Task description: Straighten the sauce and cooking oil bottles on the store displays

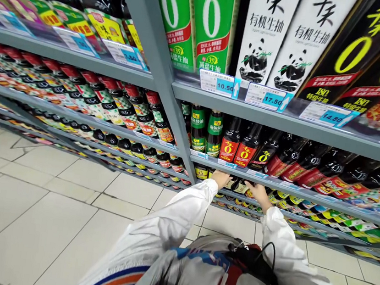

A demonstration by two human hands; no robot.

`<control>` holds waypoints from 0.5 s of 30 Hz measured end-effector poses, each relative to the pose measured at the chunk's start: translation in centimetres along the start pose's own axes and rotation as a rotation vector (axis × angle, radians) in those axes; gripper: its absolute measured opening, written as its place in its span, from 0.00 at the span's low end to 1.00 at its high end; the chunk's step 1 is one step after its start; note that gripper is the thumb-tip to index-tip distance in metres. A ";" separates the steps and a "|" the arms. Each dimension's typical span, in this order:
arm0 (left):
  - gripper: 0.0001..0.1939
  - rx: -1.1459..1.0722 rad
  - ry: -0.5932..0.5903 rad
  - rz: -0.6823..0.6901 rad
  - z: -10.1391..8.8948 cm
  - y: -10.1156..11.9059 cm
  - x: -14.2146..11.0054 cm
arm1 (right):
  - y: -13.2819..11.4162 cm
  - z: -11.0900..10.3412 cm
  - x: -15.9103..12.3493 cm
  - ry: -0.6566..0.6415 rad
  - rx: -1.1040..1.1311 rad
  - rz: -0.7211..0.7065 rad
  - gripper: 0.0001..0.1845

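Note:
Both my arms, in white sleeves, reach down into a low supermarket shelf [274, 186] full of dark sauce bottles. My left hand [220, 178] lies on the tops of the bottles just under the shelf edge, fingers curled over them. My right hand [257, 192] sits a little to the right, fingers bent around a dark bottle [240, 185] between the two hands. Whether either hand truly grips a bottle is hidden by the shelf lip. Above them stand bottles with red and green labels [230, 143].
Tall green, white and black boxed bottles [269, 32] fill the top shelf, with price tags [218, 83] along its edge. A grey upright [169, 89] splits the racks. More bottles run off to the left. Beige floor tiles [30, 206] lie on the left.

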State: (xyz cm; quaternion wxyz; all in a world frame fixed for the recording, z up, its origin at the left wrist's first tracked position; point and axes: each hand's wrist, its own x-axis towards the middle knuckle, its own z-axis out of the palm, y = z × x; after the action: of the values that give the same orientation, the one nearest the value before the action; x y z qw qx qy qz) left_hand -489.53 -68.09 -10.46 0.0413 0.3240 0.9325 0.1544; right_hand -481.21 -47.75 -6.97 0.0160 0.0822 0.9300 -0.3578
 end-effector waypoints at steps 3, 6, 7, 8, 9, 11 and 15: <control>0.19 0.034 -0.026 0.043 -1.1 0.2 -2.0 | -0.4 -5.0 -3.9 -0.156 0.089 -0.062 0.34; 0.26 0.029 -0.044 0.112 -2.3 1.0 -3.4 | -3.3 -11.5 -7.2 -0.404 0.254 -0.195 0.34; 0.27 0.021 -0.056 0.136 -2.8 1.4 -3.7 | -4.8 -13.3 -7.7 -0.361 0.310 -0.247 0.32; 0.27 0.011 -0.069 0.160 -3.3 1.9 -3.8 | -6.4 -14.7 -7.7 -0.246 0.368 -0.305 0.32; 0.26 0.001 -0.080 0.183 -3.8 2.5 -3.9 | -8.0 -15.5 -7.4 -0.111 0.415 -0.363 0.33; 0.25 -0.017 -0.091 0.228 -5.1 4.0 -3.8 | -10.7 -15.7 -5.6 0.140 0.490 -0.422 0.38; 0.20 -0.131 -0.034 0.372 -8.3 7.3 -3.9 | -13.1 -13.5 0.1 0.437 0.404 -0.418 0.46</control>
State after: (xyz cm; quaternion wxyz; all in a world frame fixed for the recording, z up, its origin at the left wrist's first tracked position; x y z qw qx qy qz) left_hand -483.63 -67.20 -0.32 0.0490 0.4900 0.8435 0.2143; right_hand -483.09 -48.32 11.74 -0.2733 -0.0338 0.8187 -0.5039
